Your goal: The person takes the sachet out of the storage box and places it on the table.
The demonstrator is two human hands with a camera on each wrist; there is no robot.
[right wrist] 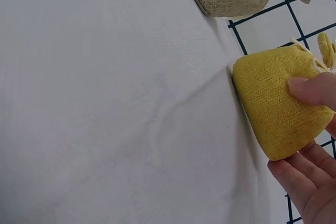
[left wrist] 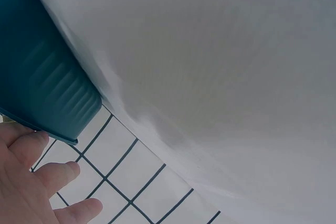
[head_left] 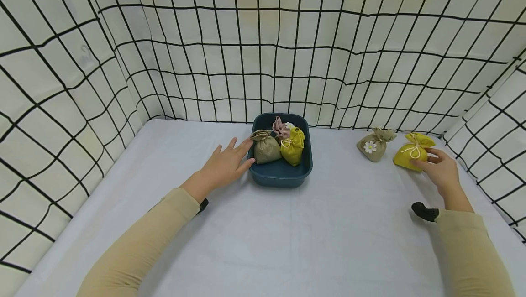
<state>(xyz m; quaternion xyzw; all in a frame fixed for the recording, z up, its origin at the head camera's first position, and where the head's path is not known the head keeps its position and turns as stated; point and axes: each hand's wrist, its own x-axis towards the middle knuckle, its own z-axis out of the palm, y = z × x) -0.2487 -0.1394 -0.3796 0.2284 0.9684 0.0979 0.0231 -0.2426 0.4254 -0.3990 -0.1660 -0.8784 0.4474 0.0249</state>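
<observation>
At the right, my right hand pinches a yellow drawstring pouch between thumb and fingers; the right wrist view shows the thumb across the pouch's side. Left of it sits a grey-beige pouch with a white flower. My left hand is spread, its fingertips touching the left rim of a dark teal bin. Inside the bin lie a beige pouch, a yellow pouch and a pink pouch, partly hidden behind them. In the left wrist view, fingers meet the bin's rim.
A white cloth covers the table. Black wire grid panels backed in white stand along the back and both sides. The right-hand pouches lie close to the back grid. Black wrist straps show at the cuffs.
</observation>
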